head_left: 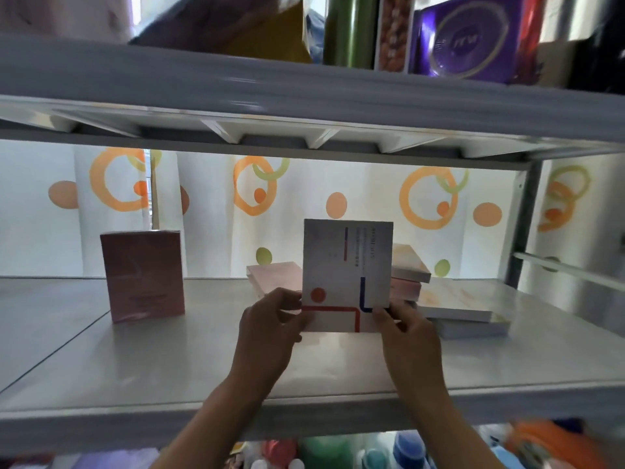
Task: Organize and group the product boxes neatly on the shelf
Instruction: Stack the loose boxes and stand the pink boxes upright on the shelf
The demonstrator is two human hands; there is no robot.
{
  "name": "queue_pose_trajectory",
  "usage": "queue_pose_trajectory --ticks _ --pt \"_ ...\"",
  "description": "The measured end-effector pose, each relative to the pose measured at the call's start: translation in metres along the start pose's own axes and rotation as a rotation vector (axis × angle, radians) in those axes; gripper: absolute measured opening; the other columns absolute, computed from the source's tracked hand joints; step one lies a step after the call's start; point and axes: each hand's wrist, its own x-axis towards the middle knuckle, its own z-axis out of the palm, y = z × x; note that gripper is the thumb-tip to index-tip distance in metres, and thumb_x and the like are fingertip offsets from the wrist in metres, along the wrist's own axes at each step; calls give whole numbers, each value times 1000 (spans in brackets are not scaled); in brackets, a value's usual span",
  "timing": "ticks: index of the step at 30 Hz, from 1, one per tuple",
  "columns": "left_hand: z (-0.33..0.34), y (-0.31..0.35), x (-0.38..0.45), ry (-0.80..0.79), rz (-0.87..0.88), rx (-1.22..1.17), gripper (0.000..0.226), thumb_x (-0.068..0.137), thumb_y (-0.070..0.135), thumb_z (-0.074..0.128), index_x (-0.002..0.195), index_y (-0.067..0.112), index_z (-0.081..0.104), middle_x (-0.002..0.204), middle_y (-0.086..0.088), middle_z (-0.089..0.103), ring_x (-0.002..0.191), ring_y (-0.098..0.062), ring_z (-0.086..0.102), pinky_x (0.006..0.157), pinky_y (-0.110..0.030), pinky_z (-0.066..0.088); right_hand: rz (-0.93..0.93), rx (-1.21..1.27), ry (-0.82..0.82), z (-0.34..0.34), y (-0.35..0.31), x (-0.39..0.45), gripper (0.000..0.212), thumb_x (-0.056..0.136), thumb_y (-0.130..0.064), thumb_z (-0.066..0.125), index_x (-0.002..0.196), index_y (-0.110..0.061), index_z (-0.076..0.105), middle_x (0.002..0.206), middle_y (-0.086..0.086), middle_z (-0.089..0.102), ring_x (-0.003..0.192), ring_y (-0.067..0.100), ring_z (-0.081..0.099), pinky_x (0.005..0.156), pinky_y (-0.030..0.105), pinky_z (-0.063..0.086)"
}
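Standing upright on the shelf (pixel 169 360): one white box (pixel 346 265), lower corners pinched by left hand (pixel 270 323) and right hand (pixel 406 330); pink box (pixel 143 274) well apart, leftward.

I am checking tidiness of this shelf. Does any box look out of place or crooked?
Yes. Behind the white box that both hands hold upright, the flat pink boxes lie in a loose pile, turned at different angles. The tall pink box stands alone at the left, far from the group.

One white box (pixel 347 265), one pink upright box (pixel 143 275), roughly four flat marbled boxes (pixel 453 299), two hands (pixel 267 319).
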Motion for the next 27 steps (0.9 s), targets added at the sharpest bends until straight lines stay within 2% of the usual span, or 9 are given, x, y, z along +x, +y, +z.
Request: queue_pose_trajectory --ticks 3,7,10,12,15,17,20,23,27 --pt "3 -4 -4 -9 -4 11 19 85 19 73 103 20 66 97 11 71 79 -7 68 61 -22 59 7 -71 -12 -4 11 -4 16 95 -28 59 105 -27 72 102 -4 72 82 2 60 68 12 42" --pt "6 -8 -1 7 -56 21 23 84 17 74 105 19 63 99 9 70 79 -9 69 60 -23 60 11 -126 15 -2 18 -9 25 92 -35 62 113 -24 71 101 -9 70 84 8 62 75 23 49" --pt "6 -6 -4 -43 -67 -18 39 79 25 77 111 25 54 96 10 66 78 -10 69 58 -24 60 19 -83 38 -4 19 -8 21 91 -35 64 110 -28 68 98 -12 66 83 2 59 69 18 45" --pt "7 -4 -5 -85 -53 -34 56 77 27 79 122 31 46 97 9 66 77 -12 69 57 -24 59 46 19 28 -8 18 -5 20 90 -31 66 109 -28 65 100 -11 66 86 2 58 68 15 42" --pt "8 -2 -5 -119 -35 -35 83 75 28 81 139 40 30 94 12 67 71 -9 69 56 -19 57 78 197 -40 -16 13 -2 20 88 -26 69 108 -29 64 103 -9 68 94 7 61 73 18 47" --pt "7 1 -5 -142 -43 -41 88 75 29 81 143 40 26 90 15 68 72 -3 69 56 -18 56 111 264 -75 -20 11 -1 24 87 -24 70 110 -28 63 103 -7 70 95 11 65 73 22 52" --pt "4 8 -8 -159 -63 -124 81 76 31 78 141 38 31 90 11 72 73 -7 71 57 -20 56 185 417 -133 -23 2 -1 29 89 -19 67 117 -24 60 104 1 71 92 19 70 68 25 57" --pt "-3 18 -11 -136 -130 -295 56 81 31 72 131 27 47 90 6 74 76 -12 73 57 -22 57 251 610 -181 -30 -10 2 29 90 -13 64 118 -19 59 106 10 70 91 26 72 68 32 61" --pt "-11 27 -22 -207 -213 -441 33 86 26 67 116 29 55 88 7 75 82 -12 73 58 -28 58 228 631 -228 -40 -26 1 25 89 -10 64 111 -20 61 106 13 70 93 29 71 73 37 61"
